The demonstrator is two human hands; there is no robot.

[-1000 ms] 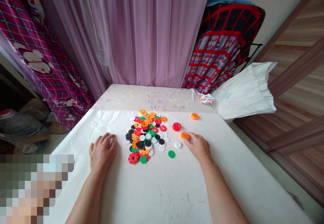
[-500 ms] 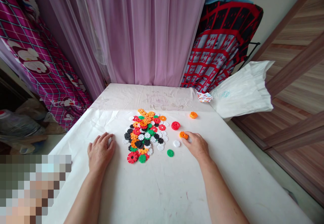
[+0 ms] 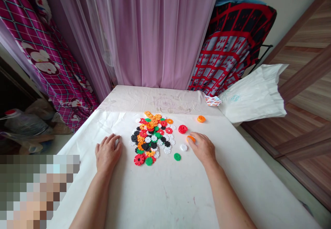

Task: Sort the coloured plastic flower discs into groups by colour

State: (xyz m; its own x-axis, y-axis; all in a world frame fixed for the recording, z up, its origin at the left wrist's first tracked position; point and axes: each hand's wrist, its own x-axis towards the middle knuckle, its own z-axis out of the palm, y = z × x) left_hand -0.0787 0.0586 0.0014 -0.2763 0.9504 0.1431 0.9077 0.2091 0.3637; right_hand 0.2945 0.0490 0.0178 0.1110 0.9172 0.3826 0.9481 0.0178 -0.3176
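My right hand [image 3: 203, 148] has its thumb and fingers closed on an orange notched plastic disc [image 3: 191, 139], just above or at the tabletop. Beside it lie a white disc [image 3: 183, 147], a green disc [image 3: 177, 157] and a red stack of discs [image 3: 182, 129]. Farther back sits an orange stack of discs [image 3: 201, 119]. Left of these spreads a mixed pile of discs [image 3: 152, 139] in orange, red, black, white and green. My left hand [image 3: 108, 151] rests on the table left of the pile, fingers spread loosely, holding nothing.
A white cloth covers the table [image 3: 155, 194]. At its far right corner are a small patterned paper piece [image 3: 213, 101] and a white bag [image 3: 256, 94]. Purple curtains [image 3: 160, 32] hang behind. A large plastic bottle [image 3: 22, 123] stands at the left.
The view has shifted slightly, so everything appears a little farther right. My right hand stays by the orange disc, its fingers now covering more of it. My left hand keeps its place.
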